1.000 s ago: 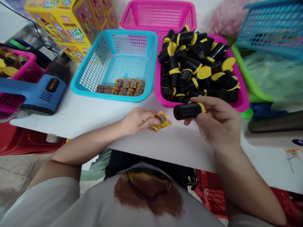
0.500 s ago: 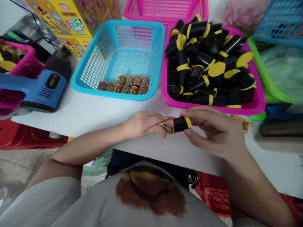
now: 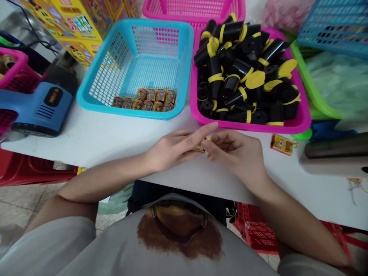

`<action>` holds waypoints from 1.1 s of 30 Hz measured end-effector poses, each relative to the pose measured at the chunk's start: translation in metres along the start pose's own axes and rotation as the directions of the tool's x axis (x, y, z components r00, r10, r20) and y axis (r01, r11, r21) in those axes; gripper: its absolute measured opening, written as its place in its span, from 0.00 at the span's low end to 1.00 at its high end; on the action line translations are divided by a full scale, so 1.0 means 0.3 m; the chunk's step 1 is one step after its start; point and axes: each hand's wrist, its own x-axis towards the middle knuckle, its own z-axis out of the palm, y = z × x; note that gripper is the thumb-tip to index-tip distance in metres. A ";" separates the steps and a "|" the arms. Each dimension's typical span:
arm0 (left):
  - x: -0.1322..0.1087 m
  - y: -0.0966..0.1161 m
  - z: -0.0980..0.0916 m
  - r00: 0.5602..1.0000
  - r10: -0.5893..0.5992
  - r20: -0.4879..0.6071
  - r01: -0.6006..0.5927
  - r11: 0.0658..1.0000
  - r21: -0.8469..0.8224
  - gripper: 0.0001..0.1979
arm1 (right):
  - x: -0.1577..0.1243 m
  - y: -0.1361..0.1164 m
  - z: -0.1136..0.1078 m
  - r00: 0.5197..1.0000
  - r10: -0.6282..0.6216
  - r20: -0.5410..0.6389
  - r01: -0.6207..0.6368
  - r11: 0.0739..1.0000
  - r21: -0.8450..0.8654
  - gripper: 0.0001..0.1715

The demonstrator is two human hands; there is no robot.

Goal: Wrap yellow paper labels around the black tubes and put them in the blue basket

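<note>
My left hand and my right hand meet at the front of the white table. Their fingers pinch a small yellow-printed item, most of it hidden. I cannot tell whether black tube remains inside their grip. A yellow printed label lies on the table to the right of my right hand. Just beyond my hands, a magenta tray is heaped with black cylinders banded in yellow. Several finished labelled cylinders stand in rows inside a turquoise basket.
A blue power tool lies at the left beside a small pink basket. Yellow printed boxes and a pink basket stand behind. At the right are a green tray and a blue basket.
My hands have drawn closer, and fingers now cover the black cylinder and yellow band seen earlier. The view has shifted slightly, moving the table items left.
</note>
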 end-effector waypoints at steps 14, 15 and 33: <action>0.027 0.029 0.051 0.895 -0.444 0.028 0.355 0.675 -0.646 0.44 | -0.007 0.042 0.039 0.544 -0.832 0.108 0.748 0.423 -0.511 0.43; 0.026 0.031 0.061 0.913 -0.401 0.068 0.331 0.636 -0.697 0.38 | -0.013 0.042 0.042 0.542 -0.831 0.128 0.756 0.414 -0.507 0.42; 0.030 0.042 0.068 0.904 -0.339 0.261 0.411 0.518 -0.750 0.29 | -0.025 0.074 0.058 0.438 -0.884 0.164 0.796 0.296 -0.528 0.26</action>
